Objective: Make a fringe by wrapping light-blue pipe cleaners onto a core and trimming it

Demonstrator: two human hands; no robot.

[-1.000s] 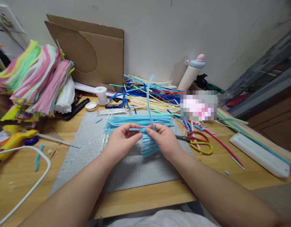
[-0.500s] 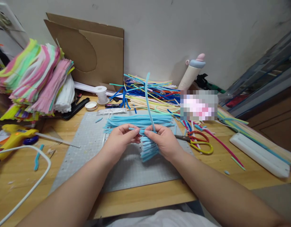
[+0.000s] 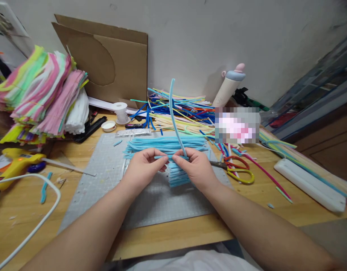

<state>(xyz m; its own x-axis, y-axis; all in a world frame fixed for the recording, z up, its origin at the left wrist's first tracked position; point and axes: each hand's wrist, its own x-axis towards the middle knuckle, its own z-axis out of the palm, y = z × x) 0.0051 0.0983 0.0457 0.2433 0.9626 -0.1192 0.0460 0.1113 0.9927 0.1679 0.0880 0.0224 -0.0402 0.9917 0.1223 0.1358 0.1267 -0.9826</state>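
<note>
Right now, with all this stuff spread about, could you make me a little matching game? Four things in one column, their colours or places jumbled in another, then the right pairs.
Column one:
1. Strand
2. Scissors
3. Glue gun
4. Bottle

Column two:
A. Yellow, on the left side of the table
B. Pale body, blue and pink top
C. Blue, rising from the right hand
D. Handles orange-red and yellow

Right pairs: 1-C, 2-D, 3-A, 4-B
</note>
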